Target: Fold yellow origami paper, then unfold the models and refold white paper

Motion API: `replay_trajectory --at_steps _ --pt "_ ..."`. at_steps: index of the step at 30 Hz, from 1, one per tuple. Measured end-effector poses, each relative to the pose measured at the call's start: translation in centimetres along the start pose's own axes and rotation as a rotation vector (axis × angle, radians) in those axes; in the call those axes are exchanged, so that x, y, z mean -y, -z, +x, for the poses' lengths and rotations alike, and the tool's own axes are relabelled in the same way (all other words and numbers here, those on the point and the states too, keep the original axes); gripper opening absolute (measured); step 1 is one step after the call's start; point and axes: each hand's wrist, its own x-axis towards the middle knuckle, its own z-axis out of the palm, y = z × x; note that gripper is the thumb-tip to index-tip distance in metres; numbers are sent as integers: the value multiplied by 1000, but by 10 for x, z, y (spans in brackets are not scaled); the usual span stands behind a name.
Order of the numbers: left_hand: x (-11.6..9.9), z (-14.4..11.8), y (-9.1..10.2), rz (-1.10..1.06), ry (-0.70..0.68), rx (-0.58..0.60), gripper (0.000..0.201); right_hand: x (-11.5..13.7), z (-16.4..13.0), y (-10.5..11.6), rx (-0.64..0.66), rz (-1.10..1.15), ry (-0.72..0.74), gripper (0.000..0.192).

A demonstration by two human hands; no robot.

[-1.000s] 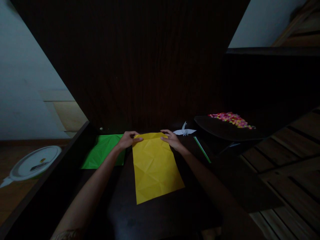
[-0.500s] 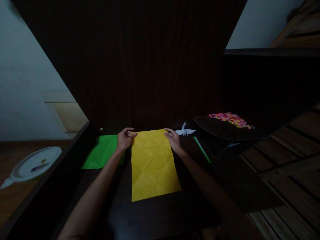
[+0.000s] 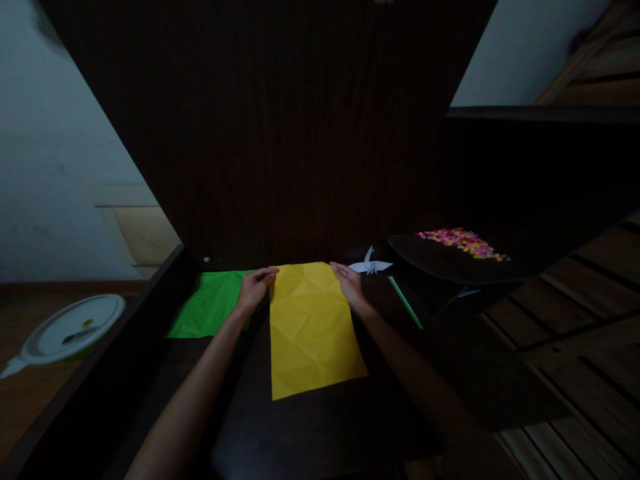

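Head view: a person's two bare hands at a yellow sheet [image 3: 315, 333] over a dark tabletop [image 3: 280, 437].
Yellow sheet: spread between the hands, creased all over, its long sides running toward the person; whether all of it lies flat cannot be told.
Left hand [image 3: 255, 287]: at the yellow sheet's far left corner, the grip grasping that corner.
Right hand [image 3: 349, 283]: at the yellow sheet's far right corner, the grip grasping the edge there; the thumb is hard to make out.
Green sheet [image 3: 207, 303]: left of the yellow sheet and apart from it, creased, partly covered by the left hand.
White paper bird [image 3: 371, 265]: folded, right of the yellow sheet's far right corner, near the right hand.
Green-and-white strip [image 3: 406, 303]: right of the yellow sheet, well apart, lying at a slant.
Colourful pile [image 3: 465, 243]: far to the right of the yellow sheet, small pink, red and yellow pieces on a dark shelf [image 3: 433, 260].
Dark panel [image 3: 300, 133]: beyond the yellow sheet's far edge.
White lid [image 3: 97, 307]: far left of the yellow sheet, small items on it.
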Motion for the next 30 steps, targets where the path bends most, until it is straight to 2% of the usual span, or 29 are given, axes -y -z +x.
replay_trajectory --at_steps 8,21,26,30 --pt "0 -8 7 -3 84 103 47 4 0 5 13 -29 -12 48" --pt "6 0 17 92 51 -3 35 18 -5 17 282 -121 -104 45" --pt "8 1 19 170 50 35 24 18 -3 18 300 -162 -103 40" --pt "9 0 19 250 74 87 29 13 0 18 286 -186 -79 36"
